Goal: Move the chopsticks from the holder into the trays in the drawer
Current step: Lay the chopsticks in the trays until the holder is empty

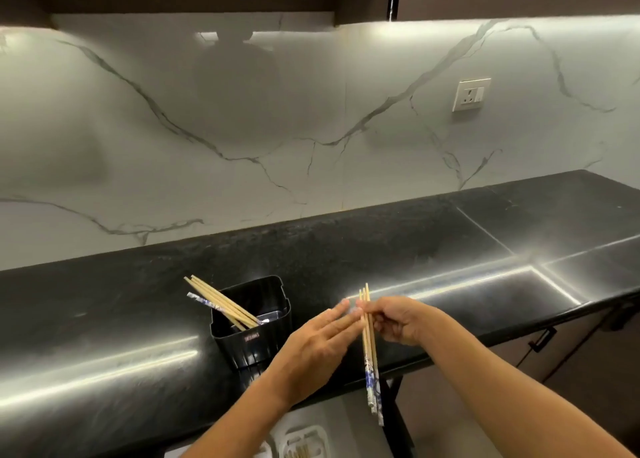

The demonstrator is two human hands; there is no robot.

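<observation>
A black plastic holder [256,340] stands near the front edge of the black counter, with several wooden chopsticks [221,302] leaning out of it to the upper left. My right hand [398,321] is shut on a small bundle of chopsticks [370,357], held nearly upright with their blue-and-white patterned ends pointing down. Beside it, my left hand [318,347] is flat with fingers stretched out, the fingertips touching the bundle. Below the counter edge, the open drawer shows white trays [304,440], one with some chopsticks in it.
The black counter [450,250] runs left to right under a white marble backsplash with a wall socket [471,94]. A dark cabinet with a handle [542,340] sits under the counter at the right. Dark upper cabinets hang overhead.
</observation>
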